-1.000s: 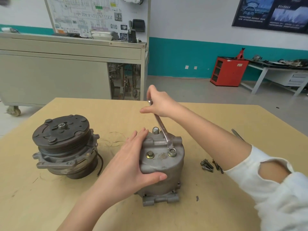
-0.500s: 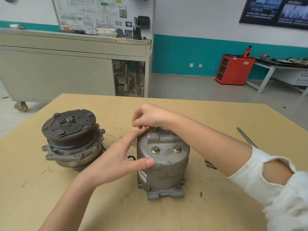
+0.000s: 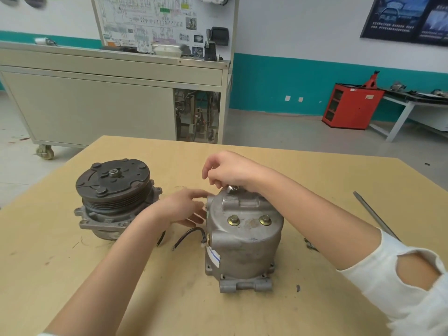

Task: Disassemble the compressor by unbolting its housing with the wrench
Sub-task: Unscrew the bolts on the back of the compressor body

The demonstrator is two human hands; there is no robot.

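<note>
The grey compressor housing (image 3: 242,238) stands upright on the wooden table (image 3: 169,299), with two brass-coloured bolts (image 3: 234,219) on its sloping top face. My right hand (image 3: 230,170) hovers over the housing's upper rear edge, its fingers curled round a silver bolt (image 3: 232,189) that sticks up there. Beside the housing's left flank, my left hand (image 3: 186,207) has straight fingers that reach its edge. No wrench is visible.
A second compressor with a dark clutch pulley (image 3: 114,190) sits at the left. A short black wire (image 3: 189,235) hangs from the housing. Loose bolts (image 3: 310,244) and a long flat metal tool (image 3: 373,214) lie to the right, partly behind my right arm.
The wrench that my right hand turned on a top bolt has gone from view. That hand now works the rear bolt with its fingers. My left hand came off the housing top.
</note>
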